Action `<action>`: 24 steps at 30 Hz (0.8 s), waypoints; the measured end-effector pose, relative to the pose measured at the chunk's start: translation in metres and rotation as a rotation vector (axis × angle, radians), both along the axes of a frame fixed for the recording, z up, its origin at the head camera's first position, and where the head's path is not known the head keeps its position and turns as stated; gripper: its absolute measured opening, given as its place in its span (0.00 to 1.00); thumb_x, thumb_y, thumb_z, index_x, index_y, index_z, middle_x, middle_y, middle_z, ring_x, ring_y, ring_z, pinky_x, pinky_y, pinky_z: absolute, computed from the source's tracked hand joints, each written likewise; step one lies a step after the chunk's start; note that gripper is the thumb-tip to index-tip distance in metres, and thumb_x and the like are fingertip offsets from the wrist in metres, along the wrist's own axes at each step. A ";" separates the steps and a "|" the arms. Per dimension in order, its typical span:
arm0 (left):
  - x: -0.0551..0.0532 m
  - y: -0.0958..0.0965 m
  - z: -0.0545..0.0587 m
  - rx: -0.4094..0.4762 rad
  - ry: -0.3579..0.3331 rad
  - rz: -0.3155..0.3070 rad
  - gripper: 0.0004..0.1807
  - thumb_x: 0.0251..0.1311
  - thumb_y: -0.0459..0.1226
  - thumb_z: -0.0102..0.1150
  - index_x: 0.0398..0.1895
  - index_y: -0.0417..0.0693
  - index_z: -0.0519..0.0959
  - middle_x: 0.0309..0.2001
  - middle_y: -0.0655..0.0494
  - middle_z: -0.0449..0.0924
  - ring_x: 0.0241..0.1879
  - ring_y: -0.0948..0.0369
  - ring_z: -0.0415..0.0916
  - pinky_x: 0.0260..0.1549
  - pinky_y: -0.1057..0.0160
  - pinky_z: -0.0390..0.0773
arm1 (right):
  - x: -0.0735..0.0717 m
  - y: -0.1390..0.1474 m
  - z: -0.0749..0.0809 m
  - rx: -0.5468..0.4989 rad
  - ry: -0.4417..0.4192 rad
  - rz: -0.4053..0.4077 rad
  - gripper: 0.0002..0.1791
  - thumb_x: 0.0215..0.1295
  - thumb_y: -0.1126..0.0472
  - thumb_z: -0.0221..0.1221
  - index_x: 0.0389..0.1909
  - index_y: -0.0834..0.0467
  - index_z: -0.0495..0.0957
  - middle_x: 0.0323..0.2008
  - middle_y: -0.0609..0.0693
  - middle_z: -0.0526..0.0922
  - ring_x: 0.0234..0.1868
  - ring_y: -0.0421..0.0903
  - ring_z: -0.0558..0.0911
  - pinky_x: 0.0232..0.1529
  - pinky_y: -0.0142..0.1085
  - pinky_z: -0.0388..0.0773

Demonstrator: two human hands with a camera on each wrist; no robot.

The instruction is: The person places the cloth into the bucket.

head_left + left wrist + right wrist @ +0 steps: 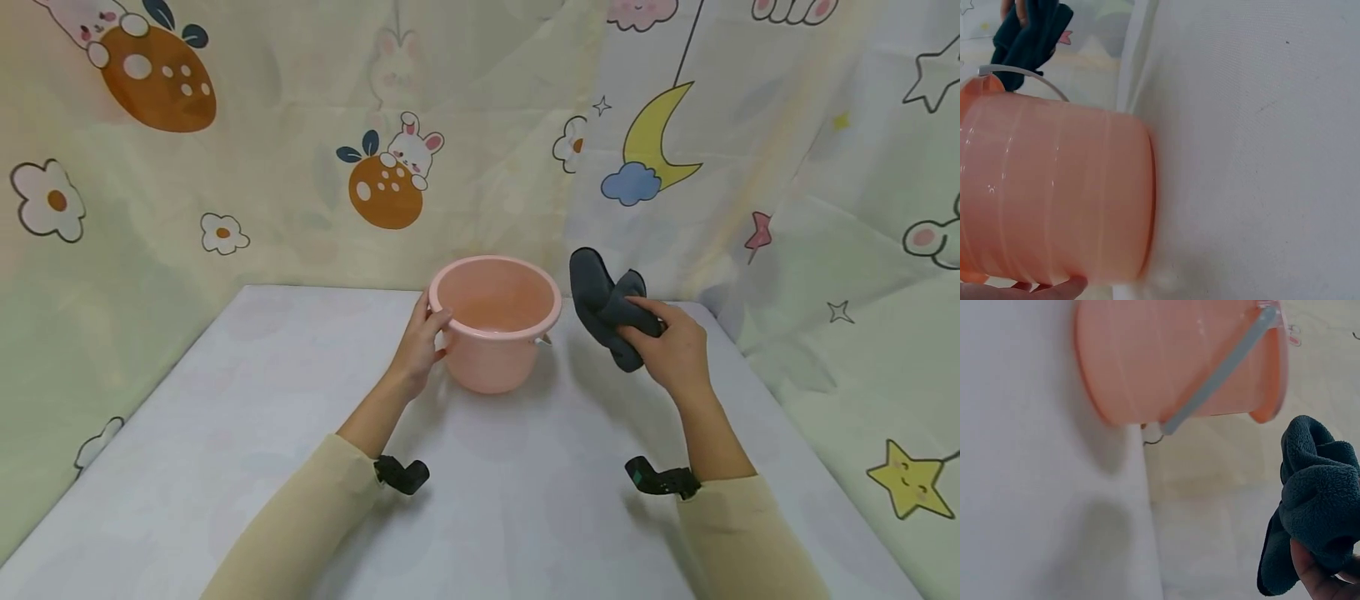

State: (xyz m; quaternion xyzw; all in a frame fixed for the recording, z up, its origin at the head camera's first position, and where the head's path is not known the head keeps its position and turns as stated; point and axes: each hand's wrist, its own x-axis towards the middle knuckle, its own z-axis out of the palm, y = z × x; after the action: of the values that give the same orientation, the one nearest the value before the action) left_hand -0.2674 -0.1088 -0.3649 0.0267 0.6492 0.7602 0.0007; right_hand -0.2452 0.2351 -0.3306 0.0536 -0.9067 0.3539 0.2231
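A pink plastic bucket (491, 362) stands upright on the table, its mouth facing up. My left hand (416, 350) grips its left side, thumb at the rim and fingers against the wall. To the right of the bucket, my right hand (675, 346) pinches a dark grey-blue plush slipper (592, 292) with crossed straps, held tilted above the table. The right wrist view shows the fuzzy slipper (1319, 500) with fingers at its lower end. In that view the bucket's grey handle (1222, 372) hangs down along its side.
The white-covered table (262, 400) reaches back to a cloth backdrop (300, 167) printed with rabbits, flowers and a moon. Another printed cloth panel (840, 333) borders the right side. A black wrist camera (402, 475) sits on the left sleeve, another black camera (660, 479) on the right.
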 end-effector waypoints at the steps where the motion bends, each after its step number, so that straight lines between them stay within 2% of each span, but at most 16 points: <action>1: 0.000 -0.001 0.000 -0.001 0.001 -0.001 0.37 0.73 0.43 0.46 0.84 0.66 0.50 0.65 0.47 0.62 0.68 0.54 0.58 0.70 0.31 0.61 | 0.000 0.000 0.004 -0.006 0.004 -0.001 0.26 0.67 0.57 0.68 0.65 0.58 0.80 0.62 0.71 0.79 0.60 0.71 0.77 0.53 0.65 0.76; 7: 0.000 -0.004 0.002 -0.007 0.009 -0.018 0.37 0.74 0.44 0.47 0.84 0.65 0.50 0.74 0.45 0.58 0.73 0.52 0.56 0.71 0.30 0.60 | 0.000 -0.005 0.029 -0.033 -0.001 0.012 0.27 0.70 0.52 0.65 0.67 0.55 0.78 0.65 0.68 0.77 0.57 0.69 0.78 0.48 0.64 0.79; 13: 0.000 -0.005 0.002 -0.004 0.003 -0.022 0.37 0.75 0.45 0.48 0.84 0.65 0.49 0.73 0.44 0.59 0.74 0.52 0.56 0.71 0.31 0.60 | -0.003 -0.020 0.050 -0.033 -0.005 0.073 0.27 0.70 0.51 0.65 0.67 0.54 0.79 0.67 0.66 0.76 0.57 0.66 0.76 0.47 0.58 0.78; 19: -0.001 -0.008 0.000 0.003 0.001 -0.043 0.37 0.76 0.45 0.50 0.84 0.65 0.49 0.74 0.44 0.59 0.74 0.50 0.57 0.70 0.30 0.60 | -0.010 -0.038 0.066 -0.044 -0.023 0.218 0.25 0.67 0.54 0.68 0.63 0.56 0.81 0.64 0.62 0.80 0.55 0.62 0.79 0.47 0.51 0.77; 24: -0.001 -0.008 -0.002 0.009 -0.002 -0.052 0.37 0.76 0.44 0.50 0.84 0.65 0.50 0.72 0.44 0.60 0.71 0.51 0.59 0.70 0.30 0.61 | -0.020 -0.051 0.072 -0.016 -0.113 0.325 0.24 0.67 0.56 0.67 0.63 0.55 0.82 0.63 0.61 0.80 0.53 0.59 0.80 0.45 0.45 0.78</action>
State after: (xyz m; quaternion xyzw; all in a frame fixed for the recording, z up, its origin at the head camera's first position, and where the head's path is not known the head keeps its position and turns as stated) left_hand -0.2683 -0.1172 -0.3673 0.0431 0.6447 0.7629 0.0210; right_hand -0.2651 0.1843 -0.2583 0.1778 -0.8944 0.3950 0.1117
